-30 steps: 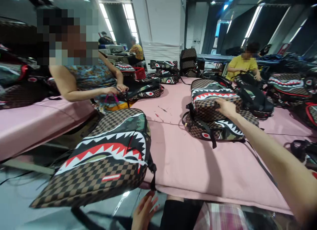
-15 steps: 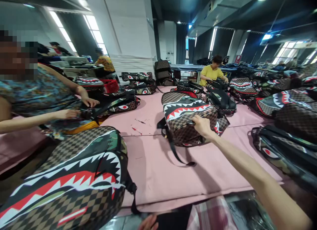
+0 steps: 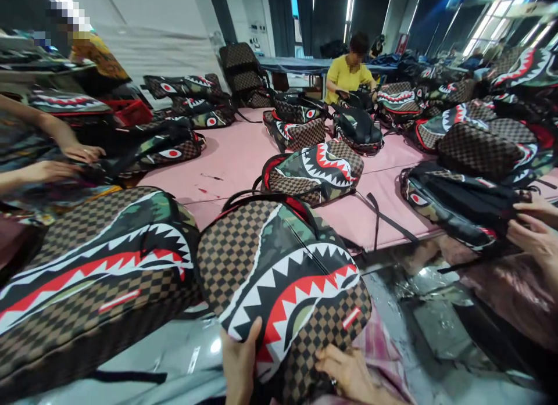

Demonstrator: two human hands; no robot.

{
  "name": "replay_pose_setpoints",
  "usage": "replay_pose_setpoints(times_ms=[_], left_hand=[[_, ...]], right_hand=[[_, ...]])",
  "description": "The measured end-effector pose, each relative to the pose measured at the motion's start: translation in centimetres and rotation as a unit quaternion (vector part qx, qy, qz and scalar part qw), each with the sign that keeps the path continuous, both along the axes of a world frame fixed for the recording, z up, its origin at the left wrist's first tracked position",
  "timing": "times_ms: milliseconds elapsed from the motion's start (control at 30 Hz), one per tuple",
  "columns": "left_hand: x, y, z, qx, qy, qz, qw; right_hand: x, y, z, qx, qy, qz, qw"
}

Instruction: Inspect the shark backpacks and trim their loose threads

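A backpack (image 3: 290, 271) with a brown-and-black check and a printed shark mouth stands tilted in front of me, its top leaning over the pink table's front edge. My left hand (image 3: 240, 358) grips its lower left side, thumb lying over the printed front. On the lower right, my right hand (image 3: 342, 367) has its fingers curled against the checked panel near the bottom; what its fingertips hold is hidden. Close by on the left lies a second shark-print backpack (image 3: 108, 265), and behind mine is another backpack (image 3: 316, 169) on the table.
The pink table (image 3: 235, 155) carries several more backpacks at the back and right. Loose small tools (image 3: 211, 176) lie on it. At right, another person's hands (image 3: 534, 225) touch a black backpack (image 3: 462, 201). At left, a co-worker's hands (image 3: 82, 155) handle straps. Clear plastic (image 3: 418, 289) lies below the edge.
The backpack under my right hand has come off the middle of the table toward me. My left hand now grips it too. The view has tilted down, and another person's hands show at right.
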State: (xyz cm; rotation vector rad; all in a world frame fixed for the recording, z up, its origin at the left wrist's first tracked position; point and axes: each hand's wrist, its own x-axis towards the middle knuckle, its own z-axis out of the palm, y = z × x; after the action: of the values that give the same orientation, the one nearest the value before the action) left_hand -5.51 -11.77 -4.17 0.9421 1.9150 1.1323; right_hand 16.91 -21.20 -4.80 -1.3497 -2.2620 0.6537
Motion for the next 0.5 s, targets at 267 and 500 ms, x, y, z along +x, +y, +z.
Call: replay_pose_setpoints(times_ms=[267,500], left_hand=[[0.9,-1.4,-1.7,-0.032,0.130,-0.080,0.988],[-0.8,-0.6,-1.1,-0.067,0.108,-0.083,0.989]], right_hand=[[5.1,12.0,6.5,-0.030,-0.049,-0.089,0.994],[4.2,18.7,4.7,-0.027,-0.087,0.055,0.994]])
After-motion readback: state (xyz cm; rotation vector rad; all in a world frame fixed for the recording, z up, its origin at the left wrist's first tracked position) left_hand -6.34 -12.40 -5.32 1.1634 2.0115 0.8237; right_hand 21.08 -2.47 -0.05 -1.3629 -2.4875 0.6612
